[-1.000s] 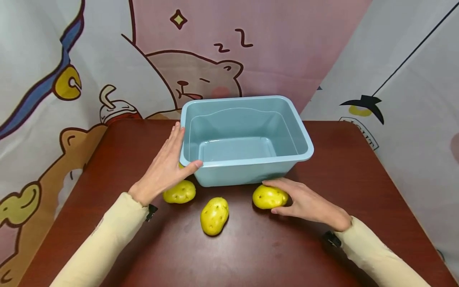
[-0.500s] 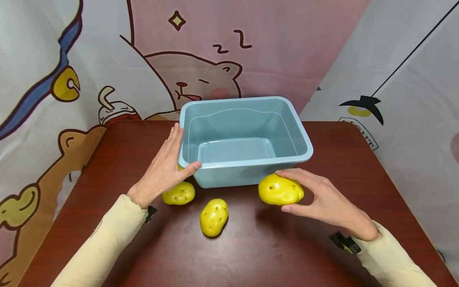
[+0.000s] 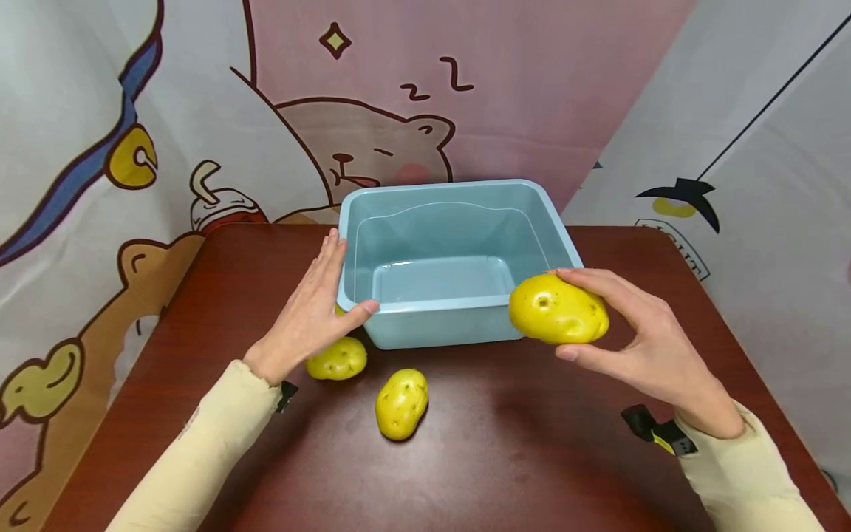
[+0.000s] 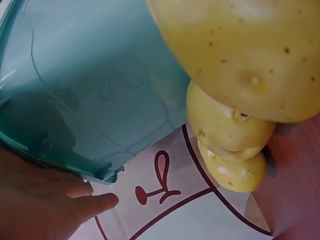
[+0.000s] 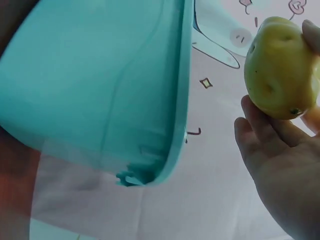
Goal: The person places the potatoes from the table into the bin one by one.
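A light blue plastic bin [image 3: 439,325] stands on the table with nothing inside it. My left hand [image 3: 306,314] rests on its left rim, fingers straight and thumb over the front left corner. My right hand [image 3: 654,355] holds a yellow potato [image 3: 558,309] between thumb and fingers, raised at the bin's front right corner. In the right wrist view this potato [image 5: 280,70] is apart from the bin's rim. One potato [image 3: 402,404] lies in front of the bin and another potato [image 3: 337,360] under my left wrist. A further potato [image 4: 237,172] shows in the left wrist view.
The bin and potatoes are on a dark reddish-brown table [image 3: 465,473]. Behind it hangs a cloth [image 3: 518,89] printed with cartoon bears, close to the bin's back. Black wrist mounts [image 3: 658,431] sit under both sleeves.
My right hand has lifted its potato off the table, moving up and to the right, level with the bin's front rim. The left hand and the bin stay in place.
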Motion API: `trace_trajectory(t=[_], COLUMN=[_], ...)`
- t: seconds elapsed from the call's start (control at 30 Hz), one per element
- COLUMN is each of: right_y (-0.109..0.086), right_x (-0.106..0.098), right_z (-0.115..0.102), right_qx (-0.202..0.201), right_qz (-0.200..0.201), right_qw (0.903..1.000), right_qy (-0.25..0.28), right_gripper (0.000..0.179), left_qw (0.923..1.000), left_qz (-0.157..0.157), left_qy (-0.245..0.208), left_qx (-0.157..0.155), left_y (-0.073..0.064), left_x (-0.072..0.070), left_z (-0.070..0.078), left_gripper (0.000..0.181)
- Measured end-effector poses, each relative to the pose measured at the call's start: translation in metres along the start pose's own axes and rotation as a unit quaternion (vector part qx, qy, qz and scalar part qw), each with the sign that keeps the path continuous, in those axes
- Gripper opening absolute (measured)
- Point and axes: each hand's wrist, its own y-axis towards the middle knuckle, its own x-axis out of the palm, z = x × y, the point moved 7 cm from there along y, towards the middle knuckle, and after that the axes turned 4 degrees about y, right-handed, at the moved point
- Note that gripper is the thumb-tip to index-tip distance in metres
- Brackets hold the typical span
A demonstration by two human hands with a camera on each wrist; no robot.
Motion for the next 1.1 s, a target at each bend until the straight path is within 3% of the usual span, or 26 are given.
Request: trace_trajectory(t=[0.23, 0.4, 0.77, 1.1], right_y=[0.019, 0.035, 0.071, 0.085], right_x=[-0.018, -0.021, -0.005, 0.022], right_z=[0.004, 0.011, 0.044, 0.075], right_qx=[-0.001, 0.001, 0.040, 0.085], right_qz=[0.038, 0.034, -0.045, -0.127], right_qw=[0.9993, 0.9993, 0.9973, 0.9869], right_qy=[-0.005, -0.015, -0.041, -0.052], right_gripper=[0.098, 0.095, 0.076, 0.071], left_qw=[1.0000, 1.0000, 0.9996, 0.9997], left_qz=[0.005, 0.004, 0.022, 0.015], left_qy=[-0.005, -0.005, 0.008, 0.003], left_qx=[0.006, 0.005, 0.019, 0.016], left_y=[0.000, -0.002, -0.001, -0.001], left_x=[0.001, 0.002, 0.000, 0.002], left_z=[0.000, 0.000, -0.001, -0.002], left_gripper=[0.107, 0.108, 0.108, 0.108])
